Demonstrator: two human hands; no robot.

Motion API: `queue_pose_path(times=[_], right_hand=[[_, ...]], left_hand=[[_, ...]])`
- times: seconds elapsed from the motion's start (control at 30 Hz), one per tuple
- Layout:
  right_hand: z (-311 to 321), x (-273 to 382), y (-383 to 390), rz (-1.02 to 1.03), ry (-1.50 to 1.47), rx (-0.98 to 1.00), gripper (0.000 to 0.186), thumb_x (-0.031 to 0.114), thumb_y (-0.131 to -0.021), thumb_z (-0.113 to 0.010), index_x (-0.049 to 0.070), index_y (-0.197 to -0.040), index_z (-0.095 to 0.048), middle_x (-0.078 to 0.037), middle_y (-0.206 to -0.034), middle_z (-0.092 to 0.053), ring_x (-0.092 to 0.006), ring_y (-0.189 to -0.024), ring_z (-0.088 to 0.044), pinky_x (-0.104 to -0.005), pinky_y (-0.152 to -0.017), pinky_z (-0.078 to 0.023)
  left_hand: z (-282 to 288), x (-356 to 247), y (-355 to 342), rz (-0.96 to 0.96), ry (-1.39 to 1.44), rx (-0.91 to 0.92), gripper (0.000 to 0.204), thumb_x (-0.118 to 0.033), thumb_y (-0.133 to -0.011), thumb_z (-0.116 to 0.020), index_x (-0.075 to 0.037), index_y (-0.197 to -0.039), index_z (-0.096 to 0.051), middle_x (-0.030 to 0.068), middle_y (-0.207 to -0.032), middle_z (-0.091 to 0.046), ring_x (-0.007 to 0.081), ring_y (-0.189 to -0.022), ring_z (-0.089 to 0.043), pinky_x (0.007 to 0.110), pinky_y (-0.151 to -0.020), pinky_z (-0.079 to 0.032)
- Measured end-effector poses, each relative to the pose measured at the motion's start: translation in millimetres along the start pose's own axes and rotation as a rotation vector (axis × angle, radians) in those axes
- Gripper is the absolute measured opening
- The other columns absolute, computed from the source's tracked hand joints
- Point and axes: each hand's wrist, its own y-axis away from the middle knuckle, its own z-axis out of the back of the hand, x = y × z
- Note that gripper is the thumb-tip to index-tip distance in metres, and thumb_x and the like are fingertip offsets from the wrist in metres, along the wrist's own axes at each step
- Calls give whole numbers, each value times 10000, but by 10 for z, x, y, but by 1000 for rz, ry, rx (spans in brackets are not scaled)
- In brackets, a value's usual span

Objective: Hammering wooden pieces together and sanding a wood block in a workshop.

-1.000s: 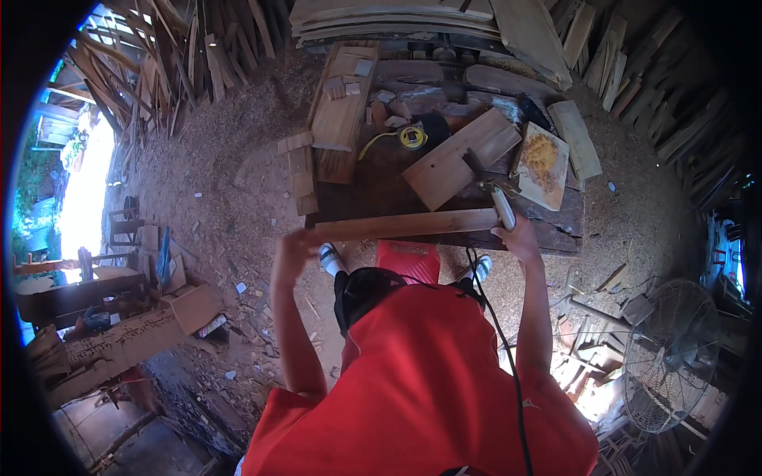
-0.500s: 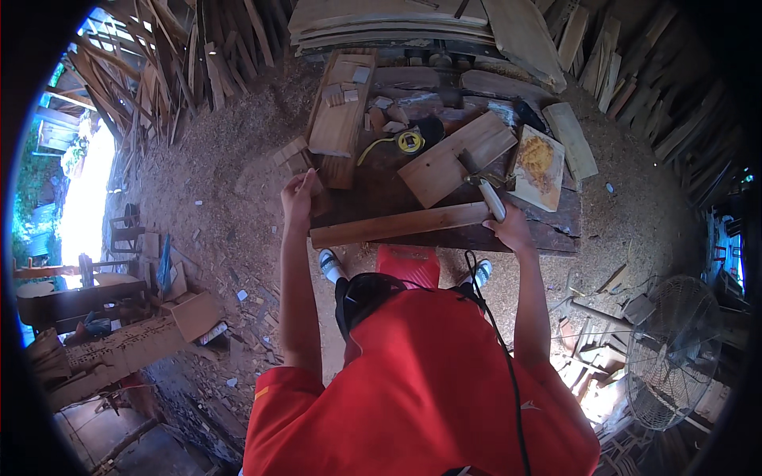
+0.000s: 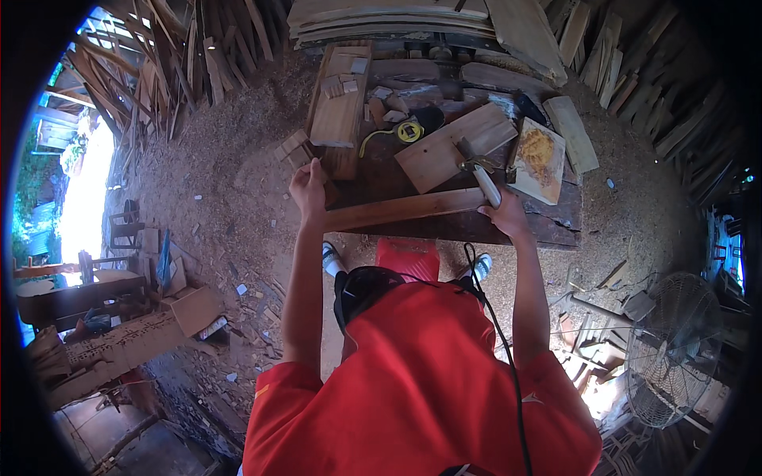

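Observation:
My right hand (image 3: 508, 214) is closed around the pale handle of a hammer (image 3: 487, 187), whose dark metal head points away from me over a flat board. Beneath the handle's near end runs a long narrow wooden strip (image 3: 405, 210), lying along the near side of the dark workbench (image 3: 381, 170). My left hand (image 3: 308, 189) is raised by the strip's left end, thumb and fingers pinched together. Whatever small thing the pinch may hold is too small to make out. Just beyond that hand are small wood blocks (image 3: 294, 147). The flat wooden board (image 3: 456, 148) lies slantwise mid-bench.
A yellow tape measure (image 3: 409, 132) and a long board with small blocks (image 3: 335, 119) lie farther back. At the right is a pale board with an orange-brown patch (image 3: 538, 163). A red plastic stool (image 3: 407, 258) stands below me; a fan (image 3: 673, 349) is at lower right.
My left hand has moved slightly right and keeps its pinch. The right hand with the hammer has shifted slightly left and away. The wooden strip appears a little farther from me.

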Motion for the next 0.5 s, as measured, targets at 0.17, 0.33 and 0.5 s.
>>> queue_pose_path(times=[0.17,0.33,0.5], right_hand=[[-66,-165,-10,98,19,-79,603,251,-825,-948,29,-1312,-668,-280,-1175,-753,-469,-1116,-730,-543,-964,-572],[-60,-134,30,36,2,-64,564,240,-836,-941,25,-1285,-676,-263,-1111,-768,-455,-1046,-746,-537,-919,-582],[-75,-102,24,91,-59,-61,485,208,-857,-930,18,-1227,-682,-217,-960,-779,-344,-754,-781,-492,-763,-599]], left_hand=[[-54,11,162,-527,-392,-367,262,-295,-1009,-821,-33,-1000,-814,124,-990,-792,266,-951,-748,373,-926,-561],[-188,-408,989,-601,-277,79,96,-116,-972,-791,-31,-1005,-818,147,-1019,-799,308,-1003,-776,413,-918,-589],[-381,-158,1347,-577,-275,520,103,-56,-946,-779,-36,-1033,-831,145,-989,-790,342,-925,-762,429,-842,-593]])
